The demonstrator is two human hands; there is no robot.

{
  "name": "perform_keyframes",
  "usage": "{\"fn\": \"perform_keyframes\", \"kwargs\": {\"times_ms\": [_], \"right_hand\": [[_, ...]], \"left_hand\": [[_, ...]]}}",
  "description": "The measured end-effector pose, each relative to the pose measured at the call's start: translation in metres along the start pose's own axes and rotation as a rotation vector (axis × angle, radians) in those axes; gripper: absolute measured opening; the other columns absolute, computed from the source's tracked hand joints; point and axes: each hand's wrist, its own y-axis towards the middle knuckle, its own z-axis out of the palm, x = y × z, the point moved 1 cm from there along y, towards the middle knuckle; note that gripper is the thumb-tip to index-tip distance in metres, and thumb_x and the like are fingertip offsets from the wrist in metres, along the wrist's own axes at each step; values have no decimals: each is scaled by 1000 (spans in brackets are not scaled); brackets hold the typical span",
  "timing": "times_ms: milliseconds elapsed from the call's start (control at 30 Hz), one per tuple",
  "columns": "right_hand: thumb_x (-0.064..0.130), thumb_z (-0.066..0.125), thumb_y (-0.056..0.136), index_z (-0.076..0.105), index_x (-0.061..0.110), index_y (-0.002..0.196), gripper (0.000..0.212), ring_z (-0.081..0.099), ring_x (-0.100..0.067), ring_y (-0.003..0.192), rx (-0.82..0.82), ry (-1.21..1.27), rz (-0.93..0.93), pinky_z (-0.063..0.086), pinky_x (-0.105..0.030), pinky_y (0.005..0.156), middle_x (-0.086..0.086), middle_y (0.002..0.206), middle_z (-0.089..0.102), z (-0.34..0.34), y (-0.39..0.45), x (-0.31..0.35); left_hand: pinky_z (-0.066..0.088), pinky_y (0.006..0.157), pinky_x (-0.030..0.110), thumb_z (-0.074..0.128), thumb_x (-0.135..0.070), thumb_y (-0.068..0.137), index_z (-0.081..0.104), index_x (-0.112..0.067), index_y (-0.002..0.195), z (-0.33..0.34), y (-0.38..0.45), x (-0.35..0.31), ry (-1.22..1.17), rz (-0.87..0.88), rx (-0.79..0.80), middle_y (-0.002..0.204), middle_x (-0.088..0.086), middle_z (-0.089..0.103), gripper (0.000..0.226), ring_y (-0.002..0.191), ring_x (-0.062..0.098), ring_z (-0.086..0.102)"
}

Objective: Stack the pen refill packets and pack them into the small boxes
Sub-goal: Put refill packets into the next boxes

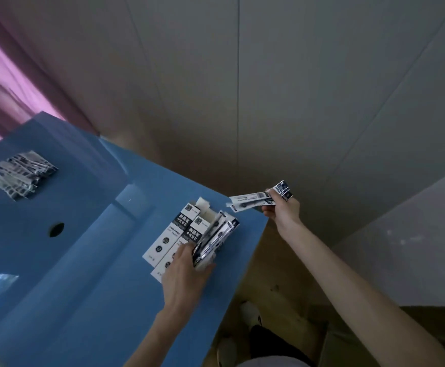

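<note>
Head: refill packets (258, 200) in right hand (282, 210) grip, beyond table edge.

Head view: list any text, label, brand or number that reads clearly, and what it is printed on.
"刷题笔" over "中性替芯": large white characters on the dark band of the left small box.
The same two lines on the right small box.
Small print and round badges on both boxes: too small to read.
Packets in the right hand, the left hand and the far pile: blurred.
</note>
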Motion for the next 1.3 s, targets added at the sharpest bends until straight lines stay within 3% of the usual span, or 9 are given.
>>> {"fn": "perform_keyframes", "kwargs": {"times_ms": [100, 200, 300, 533, 767, 900, 1033, 1167, 1300], "right_hand": [[17, 67, 99, 68, 2, 100, 15, 60, -10, 43, 48, -70, -18, 51, -20, 43, -10, 74, 70, -1, 16, 0], [18, 67, 99, 72, 1, 102, 18, 62, -12, 45, 97, -132, -50, 52, -22, 43, -12, 73, 72, 0, 27, -6], [21, 69, 98, 72, 3, 99, 18, 62, -14, 46, 144, -213, -63, 50, -23, 42, -14, 76, 74, 3, 35, -8], [19, 67, 98, 71, 0, 90, 21, 63, -17, 45, 308, -402, -78, 52, -27, 42, -14, 69, 72, 20, 41, 3], [26, 60, 103, 65, 2, 90, 28, 64, -15, 49, 351, -502, -281, 50, -25, 43, -11, 72, 73, 33, 30, 20], [28, 55, 106, 60, 0, 87, 34, 51, -9, 44, 445, -502, -442, 45, -24, 46, 4, 58, 54, 41, 16, 22], [32, 51, 108, 54, 8, 77, 39, 44, -23, 59, 484, -378, -476, 36, -33, 56, -8, 65, 51, 49, 9, 21], [32, 48, 109, 44, 18, 70, 42, 33, -10, 48, 460, -322, -489, 27, -24, 49, 10, 54, 40, 61, 1, 23], [37, 49, 107, 49, 13, 74, 41, 40, -22, 56, 467, -327, -477, 33, -35, 56, -8, 62, 43, 71, 1, 23]], "left_hand": [[46, 73, 33, 71, -52, 87, 56, -27, 133, 5, -1, -3, -9, -41, -32, 131, -12, 62, 55, 103, 21, 65], [43, 68, 34, 76, -51, 82, 60, -27, 117, 10, 2, -2, -14, -129, -39, 108, -6, 71, 46, 94, 24, 66], [46, 64, 36, 81, -51, 78, 56, -28, 100, 13, 3, -2, -53, -176, -64, 85, -11, 66, 40, 81, 22, 64], [36, 54, 30, 90, -39, 71, 43, -32, 80, 10, -3, 0, -189, -222, -130, 70, -17, 59, 48, 65, 3, 52], [48, 58, 34, 94, -35, 67, 53, -30, 89, 11, -9, 8, -246, -151, -136, 78, -16, 65, 47, 71, 7, 61], [52, 62, 36, 95, -36, 65, 54, -31, 92, 12, -13, 11, -268, -150, -133, 78, -15, 67, 49, 72, 9, 64], [49, 57, 29, 97, -32, 64, 58, -26, 97, 8, -12, 13, -301, -134, -132, 79, -14, 66, 51, 71, 4, 62], [53, 61, 30, 97, -31, 62, 63, -28, 100, 4, -8, 17, -363, -144, -122, 81, -12, 68, 51, 73, 8, 64], [61, 70, 39, 93, -47, 53, 64, -35, 101, 3, -5, 25, -478, -169, -115, 91, -13, 73, 58, 82, 10, 70]]}}
